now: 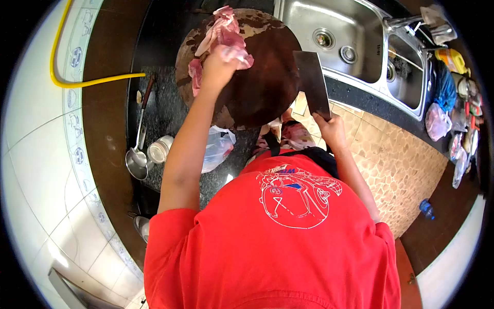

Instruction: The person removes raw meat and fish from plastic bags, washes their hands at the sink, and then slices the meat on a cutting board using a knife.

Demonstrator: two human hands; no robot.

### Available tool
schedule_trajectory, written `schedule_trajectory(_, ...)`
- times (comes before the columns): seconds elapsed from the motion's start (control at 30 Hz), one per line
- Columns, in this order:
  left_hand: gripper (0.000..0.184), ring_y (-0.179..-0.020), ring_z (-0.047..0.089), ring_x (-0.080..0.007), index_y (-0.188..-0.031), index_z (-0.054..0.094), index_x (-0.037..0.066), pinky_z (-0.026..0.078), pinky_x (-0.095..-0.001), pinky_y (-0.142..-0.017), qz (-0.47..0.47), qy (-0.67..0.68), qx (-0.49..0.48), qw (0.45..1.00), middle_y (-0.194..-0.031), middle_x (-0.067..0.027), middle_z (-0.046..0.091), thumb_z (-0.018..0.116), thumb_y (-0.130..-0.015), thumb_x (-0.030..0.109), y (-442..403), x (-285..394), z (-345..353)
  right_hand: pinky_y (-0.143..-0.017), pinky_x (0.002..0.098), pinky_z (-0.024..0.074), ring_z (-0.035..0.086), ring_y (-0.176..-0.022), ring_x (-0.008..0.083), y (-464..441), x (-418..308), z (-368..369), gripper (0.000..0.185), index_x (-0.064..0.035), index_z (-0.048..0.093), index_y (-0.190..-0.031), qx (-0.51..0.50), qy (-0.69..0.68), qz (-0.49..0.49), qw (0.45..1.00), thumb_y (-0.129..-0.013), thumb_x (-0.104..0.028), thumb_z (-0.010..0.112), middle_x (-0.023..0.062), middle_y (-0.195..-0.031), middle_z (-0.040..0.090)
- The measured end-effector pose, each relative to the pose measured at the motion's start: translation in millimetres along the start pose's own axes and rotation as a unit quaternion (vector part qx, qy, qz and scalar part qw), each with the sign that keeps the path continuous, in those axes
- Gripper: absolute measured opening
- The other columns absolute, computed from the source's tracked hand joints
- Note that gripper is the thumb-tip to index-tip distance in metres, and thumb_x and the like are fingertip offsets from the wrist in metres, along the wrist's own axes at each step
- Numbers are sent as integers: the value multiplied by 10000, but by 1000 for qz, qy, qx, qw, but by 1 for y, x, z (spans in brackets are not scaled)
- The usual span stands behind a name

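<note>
Head view, hands: mine are well apart, each closed on something of its own.
Left hand: my left hand point(220, 67) is closed around floppy pink slices of raw meat point(225, 36), over the upper left of the board.
Second piece: a small pink strip of raw meat point(194, 75) lies just left of my wrist, near the board's left rim.
Right hand: my right hand point(332, 132) grips a broad, dark steel cleaver point(314, 80) by its handle, blade pointing away from me at the board's right edge; I cannot tell whether they touch.
Board: a round, dark brown wooden chopping board point(267, 87) sits on the speckled black stone counter point(165, 98).
Around it: a double-bowl stainless steel sink point(355, 20) at right; a metal ladle point(137, 166) and a whitish lidded jar point(159, 150) at left.
</note>
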State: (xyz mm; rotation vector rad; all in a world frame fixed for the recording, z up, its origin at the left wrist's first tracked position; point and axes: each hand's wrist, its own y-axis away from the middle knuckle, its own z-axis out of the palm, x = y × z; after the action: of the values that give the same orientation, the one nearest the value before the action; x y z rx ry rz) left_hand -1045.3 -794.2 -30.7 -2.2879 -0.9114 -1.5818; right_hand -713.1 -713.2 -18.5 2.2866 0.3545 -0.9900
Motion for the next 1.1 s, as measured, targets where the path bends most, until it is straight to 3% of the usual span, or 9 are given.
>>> schedule_trajectory(0.1,309,-818,628,-160,-1004,588,-30,487,-255,-698,-139,182,79,970,-895,-88,645,668,-785,173,7,20,-24,-630,379,474,636,-697,341,1,7,-2,265,7,650,-887,4,-5,8,1000,-796,-241,637,229,-716,616)
schedule_trajectory(0.2,311,-900,620,-199,-1088,566,1,499,-311,-766,-217,341,124,906,-982,-104,629,622,-842,183,22,49,-37,-634,380,474,635,-706,349,-3,12,-3,272,15,644,-881,-12,8,50,999,-793,-242,640,229,-719,620)
schedule_trajectory(0.33,324,-1074,556,-261,-1189,506,41,458,-470,-901,-181,537,72,821,-1149,-116,572,514,-894,176,42,64,-42,-635,388,470,625,-715,371,-3,5,-5,282,24,636,-874,-24,2,56,998,-796,-247,633,236,-717,614)
schedule_trajectory(0.43,333,-1084,552,-256,-1185,512,36,454,-453,-909,-156,569,14,807,-1149,-111,579,519,-879,170,51,59,-33,-636,389,468,624,-710,369,-3,1,-2,292,26,632,-876,-20,6,47,999,-801,-256,628,236,-715,612)
schedule_trajectory(0.57,359,-1087,549,-249,-1185,513,32,456,-442,-905,-136,569,-77,807,-1157,-106,581,556,-843,134,42,-4,-3,-643,391,468,626,-701,351,-3,-6,2,297,10,633,-900,-55,-11,80,995,-806,-272,626,224,-713,618)
schedule_trajectory(0.63,358,-1059,558,-239,-1167,524,23,460,-431,-897,-141,520,-35,842,-1129,-97,592,582,-822,104,49,-11,12,-544,344,444,552,-545,186,-2,-10,6,316,3,631,-901,-39,9,3,999,-802,-296,650,114,-584,567)
schedule_trajectory(0.7,411,-1004,569,-242,-1195,470,88,485,-445,-853,-249,543,40,801,-1092,-85,584,604,-807,60,80,-29,21,-558,349,437,546,-565,192,2,-19,8,321,0,630,-916,-58,-18,-54,997,-803,-300,645,116,-607,573)
schedule_trajectory(0.9,415,-938,589,-261,-1166,445,96,520,-463,-791,-318,471,121,814,-1050,-106,578,640,-800,101,129,-40,19,-559,359,426,531,-557,214,1,-30,27,298,-10,626,-954,-64,36,-66,995,-841,-285,593,152,-607,558)
schedule_trajectory(1.1,371,-895,567,-268,-1076,516,70,481,-393,-752,-292,30,263,919,-1002,-106,577,691,-763,167,146,-57,10,-641,446,481,614,-731,381,-6,-48,39,289,-73,639,-969,-109,168,-154,967,-860,-323,543,210,-763,625)
